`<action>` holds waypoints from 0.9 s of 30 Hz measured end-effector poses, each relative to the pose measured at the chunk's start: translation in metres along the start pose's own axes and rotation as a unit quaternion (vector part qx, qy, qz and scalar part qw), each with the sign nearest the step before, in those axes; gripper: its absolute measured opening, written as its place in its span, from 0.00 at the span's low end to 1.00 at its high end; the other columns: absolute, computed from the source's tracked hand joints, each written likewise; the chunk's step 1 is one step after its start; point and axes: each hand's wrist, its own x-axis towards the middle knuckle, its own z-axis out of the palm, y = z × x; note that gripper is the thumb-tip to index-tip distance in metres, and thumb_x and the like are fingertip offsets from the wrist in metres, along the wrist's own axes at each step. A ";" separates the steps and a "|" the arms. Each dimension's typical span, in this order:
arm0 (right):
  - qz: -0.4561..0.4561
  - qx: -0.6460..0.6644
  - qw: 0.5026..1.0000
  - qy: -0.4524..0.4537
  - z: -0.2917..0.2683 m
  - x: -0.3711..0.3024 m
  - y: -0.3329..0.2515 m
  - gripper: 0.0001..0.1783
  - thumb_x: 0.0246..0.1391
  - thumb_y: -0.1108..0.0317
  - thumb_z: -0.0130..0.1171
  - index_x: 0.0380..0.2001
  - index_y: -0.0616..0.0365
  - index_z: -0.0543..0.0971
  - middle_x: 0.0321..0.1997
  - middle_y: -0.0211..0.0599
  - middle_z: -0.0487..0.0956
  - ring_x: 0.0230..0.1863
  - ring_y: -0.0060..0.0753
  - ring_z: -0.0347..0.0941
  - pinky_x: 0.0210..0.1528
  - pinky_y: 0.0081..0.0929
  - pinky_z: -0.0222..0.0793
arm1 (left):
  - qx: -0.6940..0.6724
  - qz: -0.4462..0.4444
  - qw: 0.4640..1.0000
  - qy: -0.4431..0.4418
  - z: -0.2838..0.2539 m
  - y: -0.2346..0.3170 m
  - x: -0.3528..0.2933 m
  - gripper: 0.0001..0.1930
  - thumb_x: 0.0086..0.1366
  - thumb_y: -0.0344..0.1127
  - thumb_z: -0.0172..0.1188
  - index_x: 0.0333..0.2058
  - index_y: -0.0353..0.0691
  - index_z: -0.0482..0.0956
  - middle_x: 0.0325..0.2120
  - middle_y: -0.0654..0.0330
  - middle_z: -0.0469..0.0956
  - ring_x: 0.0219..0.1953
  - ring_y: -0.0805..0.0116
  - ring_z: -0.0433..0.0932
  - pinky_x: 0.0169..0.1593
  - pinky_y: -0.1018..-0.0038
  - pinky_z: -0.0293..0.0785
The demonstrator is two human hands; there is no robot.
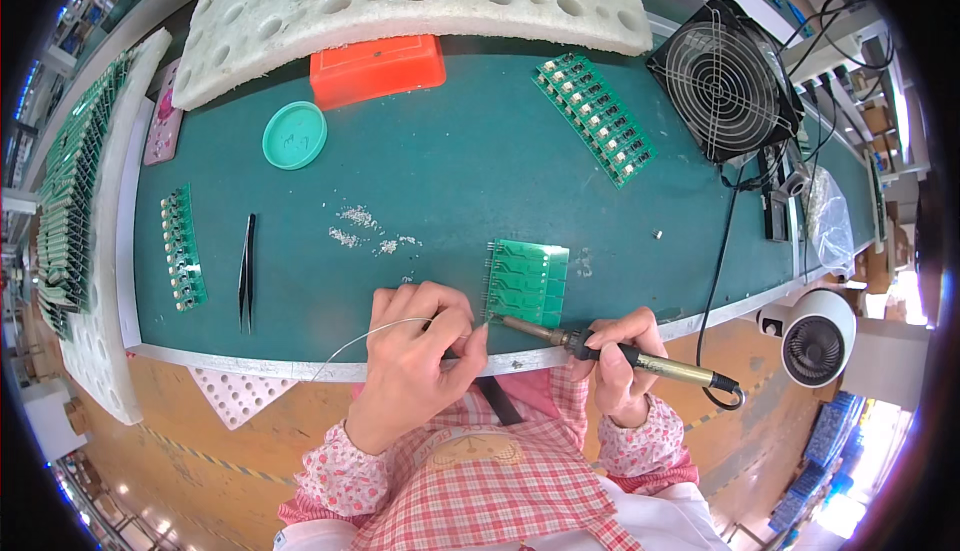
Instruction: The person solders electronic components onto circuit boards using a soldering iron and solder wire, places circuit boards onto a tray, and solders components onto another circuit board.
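Note:
My right hand grips a soldering iron, its tip pointing left at the lower left corner of a green circuit board. Pins line that board's left edge. A thin solder wire is pinched in my left hand, with its end close to the iron's tip. Whether tip and wire touch the pins is too small to tell. The board lies flat near the table's front edge. Small pale bits are scattered on the green mat beyond my left hand.
Black tweezers and a narrow populated board lie at left, near a rack of boards. Farther back are a turquoise lid, a red box and white foam. Another board and a black fan are at right.

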 end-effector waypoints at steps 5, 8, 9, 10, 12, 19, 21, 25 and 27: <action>0.008 -0.014 1.000 -0.004 -0.001 0.000 -0.002 0.09 0.63 0.69 0.55 0.35 0.65 0.71 0.20 0.39 0.79 0.18 0.21 0.76 0.21 0.20 0.71 | 0.007 -0.004 1.000 0.000 0.000 0.000 0.001 0.13 0.49 0.25 0.68 0.19 0.43 0.70 0.31 0.64 0.77 0.28 0.63 0.69 0.37 0.67 0.59; 0.015 -0.007 1.000 -0.001 0.001 0.001 -0.003 0.09 0.63 0.68 0.56 0.35 0.65 0.71 0.20 0.39 0.79 0.18 0.21 0.76 0.21 0.19 0.71 | 0.009 -0.002 1.000 0.005 0.000 0.000 0.000 0.13 0.49 0.25 0.69 0.19 0.43 0.70 0.31 0.64 0.77 0.28 0.63 0.69 0.37 0.67 0.59; 0.014 -0.008 1.000 0.001 0.001 0.000 -0.004 0.09 0.63 0.68 0.56 0.35 0.65 0.71 0.20 0.38 0.79 0.18 0.21 0.76 0.21 0.19 0.71 | 0.010 0.001 1.000 0.004 0.000 0.000 0.000 0.13 0.49 0.25 0.69 0.19 0.44 0.70 0.31 0.64 0.77 0.28 0.63 0.69 0.37 0.67 0.59; 0.015 -0.010 1.000 0.004 0.001 0.000 -0.004 0.09 0.63 0.68 0.56 0.35 0.65 0.71 0.20 0.38 0.79 0.18 0.21 0.76 0.20 0.19 0.70 | 0.010 0.001 1.000 0.005 -0.001 0.000 0.001 0.13 0.49 0.25 0.69 0.19 0.44 0.70 0.31 0.64 0.77 0.28 0.63 0.69 0.37 0.67 0.59; 0.009 -0.012 1.000 0.004 0.000 -0.001 -0.001 0.09 0.63 0.68 0.56 0.35 0.64 0.71 0.20 0.38 0.79 0.18 0.21 0.76 0.20 0.19 0.70 | 0.011 0.001 1.000 -0.007 -0.001 0.001 0.002 0.13 0.49 0.26 0.69 0.19 0.44 0.70 0.31 0.65 0.77 0.28 0.64 0.69 0.37 0.67 0.59; -0.012 -0.025 1.000 -0.002 0.000 0.001 -0.002 0.09 0.63 0.68 0.56 0.35 0.65 0.72 0.20 0.38 0.78 0.17 0.20 0.75 0.20 0.18 0.70 | 0.013 0.000 1.000 -0.002 0.000 0.000 0.000 0.12 0.50 0.26 0.68 0.19 0.43 0.70 0.31 0.64 0.77 0.29 0.63 0.69 0.37 0.67 0.59; -0.015 -0.016 1.000 0.005 0.000 0.000 -0.002 0.09 0.63 0.68 0.55 0.35 0.65 0.72 0.20 0.38 0.78 0.17 0.20 0.75 0.20 0.18 0.70 | 0.003 -0.008 1.000 0.005 0.000 -0.001 0.000 0.11 0.51 0.26 0.67 0.20 0.42 0.71 0.31 0.63 0.77 0.29 0.63 0.69 0.37 0.66 0.59; -0.025 0.027 0.999 0.036 -0.002 -0.002 0.004 0.09 0.63 0.68 0.55 0.35 0.65 0.72 0.19 0.38 0.78 0.17 0.21 0.75 0.20 0.18 0.70 | 0.001 -0.011 1.000 0.002 -0.001 0.000 0.000 0.11 0.51 0.26 0.67 0.20 0.42 0.71 0.32 0.63 0.78 0.29 0.63 0.69 0.37 0.66 0.59; -0.009 0.013 0.999 0.029 -0.001 -0.002 0.002 0.10 0.63 0.68 0.56 0.35 0.65 0.72 0.19 0.38 0.78 0.17 0.21 0.75 0.21 0.19 0.70 | 0.008 -0.008 1.000 -0.002 -0.001 -0.001 0.000 0.10 0.51 0.26 0.67 0.21 0.42 0.72 0.32 0.63 0.78 0.29 0.63 0.69 0.37 0.66 0.59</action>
